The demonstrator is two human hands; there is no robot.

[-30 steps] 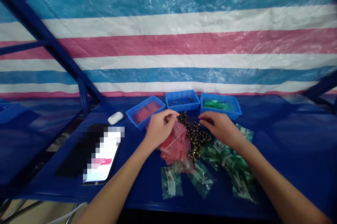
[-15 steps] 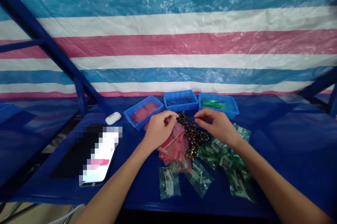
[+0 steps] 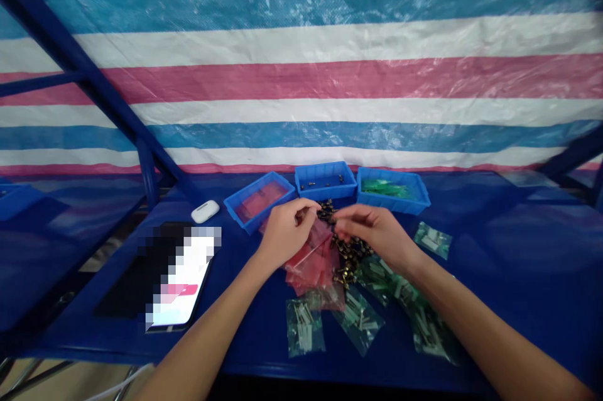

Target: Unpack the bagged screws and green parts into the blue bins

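My left hand (image 3: pixel 288 230) is closed in a pinch above the pink plastic bags (image 3: pixel 311 263); whatever sits between its fingertips is too small to make out. Close beside it, my right hand (image 3: pixel 374 228) reaches over a heap of small brass-coloured screw-like parts (image 3: pixel 346 266), thumb and fingers drawn together. What those fingers hold, if anything, I cannot tell. Below the right wrist lie clear green-tinted bags (image 3: pixel 405 294) with pale strips inside. Two more such bags, a left one (image 3: pixel 305 327) and a right one (image 3: pixel 360 319), lie near the front edge.
Three blue bins stand behind the hands: one with pink bags (image 3: pixel 230 205), one with a few small parts (image 3: pixel 325 192), one with green pieces (image 3: pixel 396 201). At left are a white case (image 3: pixel 205 212) and a phone (image 3: pixel 181 300). A striped tarp (image 3: pixel 330 80) hangs behind.
My right hand has moved left and slightly down over the small parts, closer to my left hand, and its fingers have drawn together. The left hand keeps its pinch in place.
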